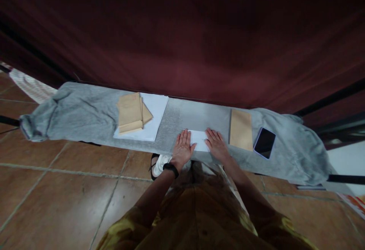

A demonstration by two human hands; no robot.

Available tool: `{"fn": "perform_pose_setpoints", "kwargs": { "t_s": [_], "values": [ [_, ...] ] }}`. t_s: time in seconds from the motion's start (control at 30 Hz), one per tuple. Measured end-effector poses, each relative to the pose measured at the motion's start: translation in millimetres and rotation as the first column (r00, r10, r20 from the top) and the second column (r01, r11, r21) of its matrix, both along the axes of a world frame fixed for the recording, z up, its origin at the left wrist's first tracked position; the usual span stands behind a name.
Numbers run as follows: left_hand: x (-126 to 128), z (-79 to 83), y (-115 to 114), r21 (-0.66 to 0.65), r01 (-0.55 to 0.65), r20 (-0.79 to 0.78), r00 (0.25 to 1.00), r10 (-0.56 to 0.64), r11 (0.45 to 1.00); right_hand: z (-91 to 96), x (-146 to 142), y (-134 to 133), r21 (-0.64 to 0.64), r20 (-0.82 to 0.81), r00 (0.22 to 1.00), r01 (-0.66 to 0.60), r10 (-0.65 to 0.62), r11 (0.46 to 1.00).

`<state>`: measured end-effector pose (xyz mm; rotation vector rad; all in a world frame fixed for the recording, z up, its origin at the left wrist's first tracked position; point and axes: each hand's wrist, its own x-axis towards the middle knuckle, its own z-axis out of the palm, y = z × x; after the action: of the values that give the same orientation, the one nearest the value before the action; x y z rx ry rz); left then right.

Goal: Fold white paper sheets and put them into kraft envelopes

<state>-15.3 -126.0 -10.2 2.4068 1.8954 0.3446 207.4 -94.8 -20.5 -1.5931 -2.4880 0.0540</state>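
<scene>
A folded white sheet of paper point(199, 140) lies on a grey cloth-covered bench point(182, 117) in front of me. My left hand point(182, 147) lies flat on its left end, fingers stretched out. My right hand point(216, 144) presses flat on its right end, fingers also stretched. A black band is on my left wrist. Neither hand grips anything.
A stack of brown envelopes point(131, 113) rests on white sheets point(155, 115) to the left. One brown envelope point(241, 129) and a dark phone point(265, 143) lie to the right. A dark red curtain point(182, 33) hangs behind the bench. Brown tiled floor point(57, 189) lies below.
</scene>
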Motion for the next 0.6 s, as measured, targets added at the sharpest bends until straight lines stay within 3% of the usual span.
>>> {"fn": "perform_pose_setpoints", "kwargs": {
  "t_s": [0.33, 0.4, 0.6],
  "values": [
    [0, 5.6, 0, 0.026, -0.006, 0.010, 1.000, 0.005, 1.000, 4.6, -3, 2, 0.041, -0.026, 0.991, 0.134, -0.133, 0.990],
    [9, 7.3, -2, 0.037, 0.014, 0.017, 1.000, -0.014, 0.999, 5.5, -4, 2, 0.037, -0.037, 0.988, 0.151, -0.149, 0.988],
    [59, 5.7, -14, 0.017, 0.219, 0.044, 0.975, -0.219, 0.976, 8.7, -3, 2, 0.035, -0.048, 0.987, 0.155, -0.153, 0.987]
  ]
}}
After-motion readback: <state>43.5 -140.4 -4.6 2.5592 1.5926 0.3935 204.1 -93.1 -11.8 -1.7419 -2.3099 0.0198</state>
